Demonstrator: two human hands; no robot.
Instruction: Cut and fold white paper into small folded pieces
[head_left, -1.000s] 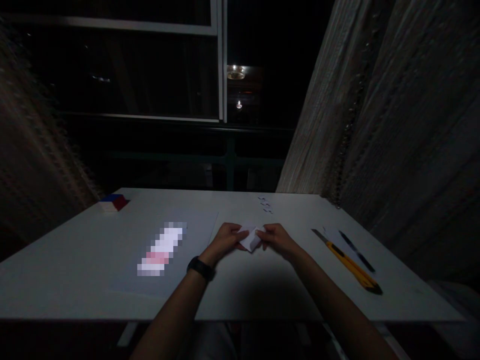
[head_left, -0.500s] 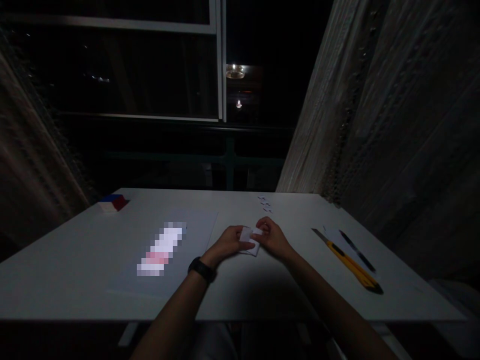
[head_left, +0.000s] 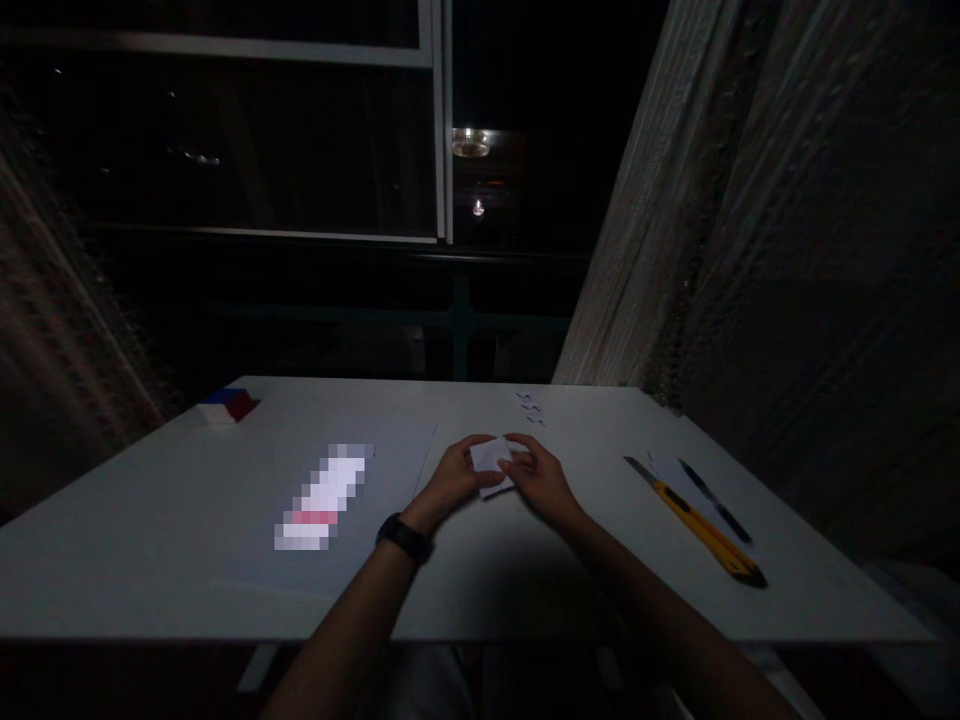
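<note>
Between my two hands is a small piece of folded white paper [head_left: 491, 456], held just above the table. My left hand [head_left: 454, 474] grips its left side, thumb on the near face and fingers behind. On the other side my right hand [head_left: 543, 482] pinches the right edge, its thumb pressed on the paper's lower right. The fingertips behind the paper are partly hidden. A dark watch [head_left: 405, 538] is on my left wrist.
On the white table [head_left: 150, 520], a yellow box cutter [head_left: 701, 530] and a dark pen [head_left: 716, 502] lie at right. A blurred-out bright rectangle [head_left: 322, 500] rests on a large white sheet [head_left: 401, 500] at left. Far left sits a coloured cube [head_left: 227, 407]; small marked papers [head_left: 531, 408] lie behind my hands.
The folded paper has turned and tipped a little between my hands. My right fingers have come down closer around its right edge; the left hand has shifted slightly upward.
</note>
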